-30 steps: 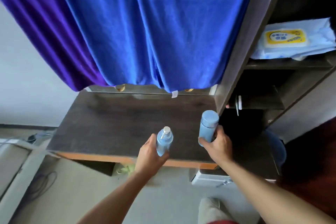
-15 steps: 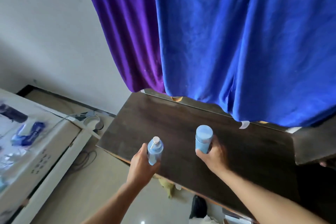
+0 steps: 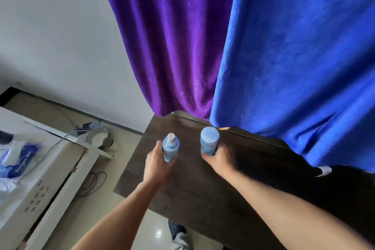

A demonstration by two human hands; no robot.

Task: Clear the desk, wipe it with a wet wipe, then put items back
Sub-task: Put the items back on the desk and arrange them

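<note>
Compared with half a second earlier, the view is swinging further left: the purple cloth is now filling the centre, the blue cloth is taking the right side, and more of the white wall is showing. Both hands are sitting closer to the desk's left rear corner than before.

The left hand is grasping a light blue pump bottle, fingers wrapped round its lower body; the bottle is standing upright over the dark wooden desk, near its left edge. The right hand is clasping a light blue capped bottle from behind, also upright, just beside the hem of the blue cloth. Whether either bottle is touching the desktop cannot be told.

Both cloths are hanging down over the rear edge of the desk and hiding what lies behind it. To the left, a white unit is carrying blurred blue-and-white packaging. Cables are lying on the tiled floor between unit and desk.
</note>
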